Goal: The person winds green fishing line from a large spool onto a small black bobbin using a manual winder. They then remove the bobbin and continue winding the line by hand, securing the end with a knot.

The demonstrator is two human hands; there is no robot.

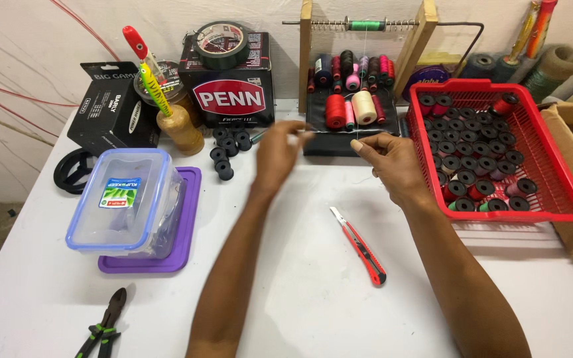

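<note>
Both hands up over the white tabletop (313,292), just in front of the wooden spool rack (366,73). Left hand (278,154) fingers pressed together, pinching one end of a thin pale thread (329,132); right hand (392,162) pinching the other end btwn thumb + forefinger. Thread runs taut btwn the two, nearly level; a fine strand also drops from the green spool (366,26) on the rack's top rod toward the right hand. Red utility knife (359,246) lies on tabletop below the hands, untouched. Red basket (565,166) of bobbins just right of right hand. Loose black bobbins (227,149) left of left hand. Clear lidded box (127,199) on purple tray, pliers (105,325) near front-left edge.
</note>
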